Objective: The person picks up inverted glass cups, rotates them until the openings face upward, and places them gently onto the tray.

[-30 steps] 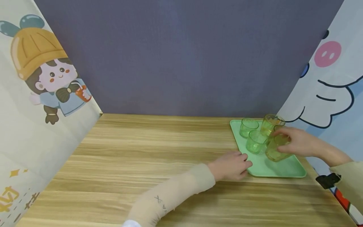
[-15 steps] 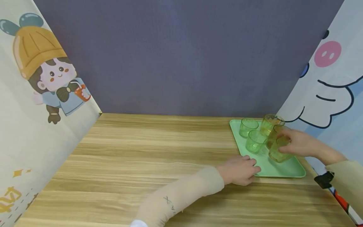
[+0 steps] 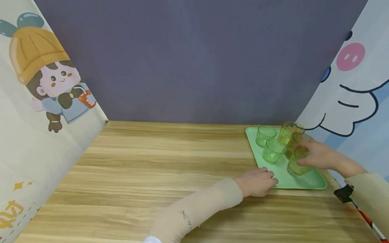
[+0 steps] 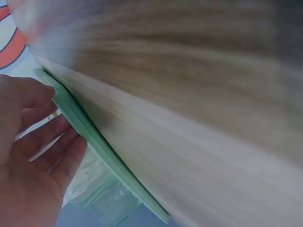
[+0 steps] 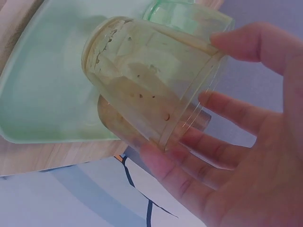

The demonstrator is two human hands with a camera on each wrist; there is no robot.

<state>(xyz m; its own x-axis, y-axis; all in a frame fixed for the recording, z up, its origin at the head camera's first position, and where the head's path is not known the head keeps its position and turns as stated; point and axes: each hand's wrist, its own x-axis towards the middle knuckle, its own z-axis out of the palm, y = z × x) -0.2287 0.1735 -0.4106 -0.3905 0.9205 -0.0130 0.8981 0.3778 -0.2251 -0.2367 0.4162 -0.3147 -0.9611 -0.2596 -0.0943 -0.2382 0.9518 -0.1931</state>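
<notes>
My right hand (image 3: 319,154) holds a yellow tinted drinking glass (image 3: 299,164) near its rim, low over the front of a light green tray (image 3: 317,182). In the right wrist view, thumb and fingers spread around the rim of that glass (image 5: 142,80), with small dark specks on its wall. My left hand (image 3: 258,181) is at the tray's front left corner. The left wrist view shows its thumb and fingertips on the tray's rim (image 4: 94,137). Behind the held glass stand an amber glass (image 3: 291,143), a yellow glass (image 3: 287,133) and two green glasses (image 3: 272,155).
The tray lies at the right side of a wooden table (image 3: 152,162). A dark grey panel (image 3: 194,60) closes the back. Printed cloths with cartoon figures hang on the left (image 3: 18,141) and right (image 3: 370,81) sides.
My left hand has moved right along the tray to its front left corner. My right hand has shifted the glass slightly right and forward, away from the green glasses, and it leans less.
</notes>
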